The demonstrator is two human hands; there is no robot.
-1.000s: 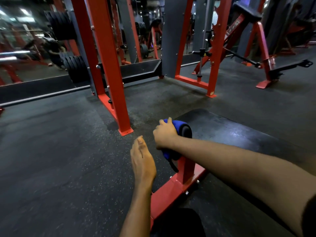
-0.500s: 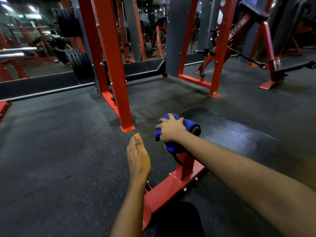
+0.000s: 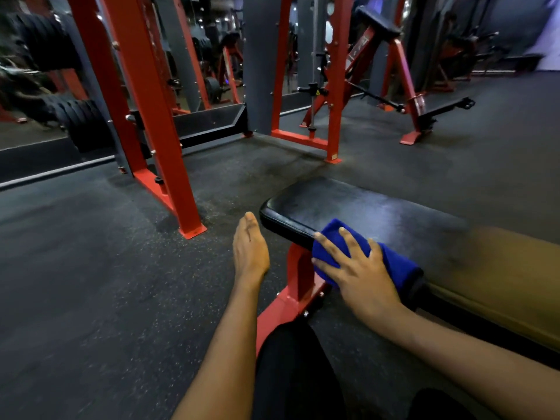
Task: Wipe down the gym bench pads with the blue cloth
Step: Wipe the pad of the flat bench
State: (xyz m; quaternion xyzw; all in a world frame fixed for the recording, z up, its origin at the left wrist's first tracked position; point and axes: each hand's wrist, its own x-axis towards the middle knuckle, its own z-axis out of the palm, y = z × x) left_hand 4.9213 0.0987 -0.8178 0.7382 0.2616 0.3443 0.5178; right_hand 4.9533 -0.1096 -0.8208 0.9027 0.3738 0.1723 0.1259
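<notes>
The black bench pad (image 3: 348, 204) runs from the centre of the head view toward the right, where a blurred tan stretch (image 3: 503, 268) continues it. The blue cloth (image 3: 397, 265) is folded over the pad's near edge. My right hand (image 3: 357, 271) lies on top of the cloth with fingers spread, pressing it against the pad. My left hand (image 3: 250, 250) floats edge-on just left of the pad's end, fingers straight, touching nothing.
A red bench leg and foot (image 3: 298, 280) stand under the pad's end. A red rack upright (image 3: 157, 122) rises to the left, with stacked weight plates (image 3: 81, 122) behind it. Another red machine (image 3: 403, 86) stands at the back right. Dark rubber floor surrounds the bench.
My right hand has slid with the cloth from the pad's end along its near edge to the right, and its fingers have spread out. The left hand has barely shifted.
</notes>
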